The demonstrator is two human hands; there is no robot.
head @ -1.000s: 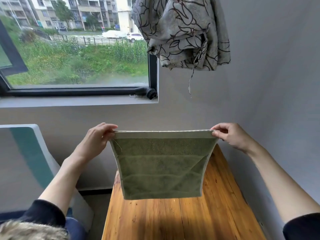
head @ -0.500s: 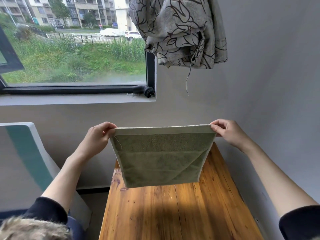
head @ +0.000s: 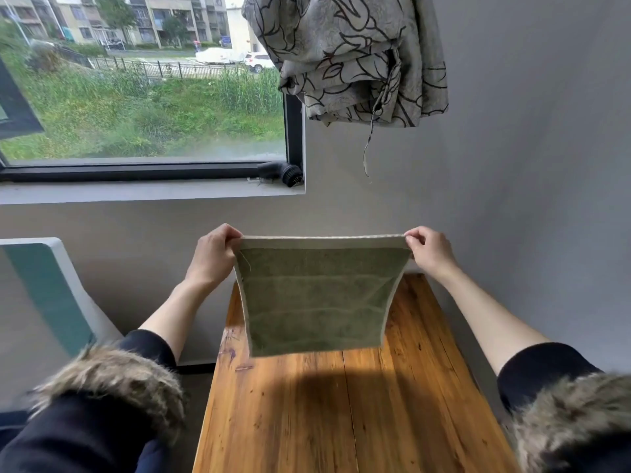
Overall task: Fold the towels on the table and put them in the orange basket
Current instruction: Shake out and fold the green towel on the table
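The left hand and right hand each pinch a top corner of the green towel, fingers curled round the hem, so it hangs stretched flat in the air above the far end of the worktop, its lower edge clear of the wood. It looks already doubled, with layered edges showing at the top, so the step in hand is likely mid-fold, squaring the cloth before halving it again. Next it probably calls for lowering the towel onto the worktop or bringing the two corners together, keeping the edges aligned. The orange basket is not in view, nor any other towels
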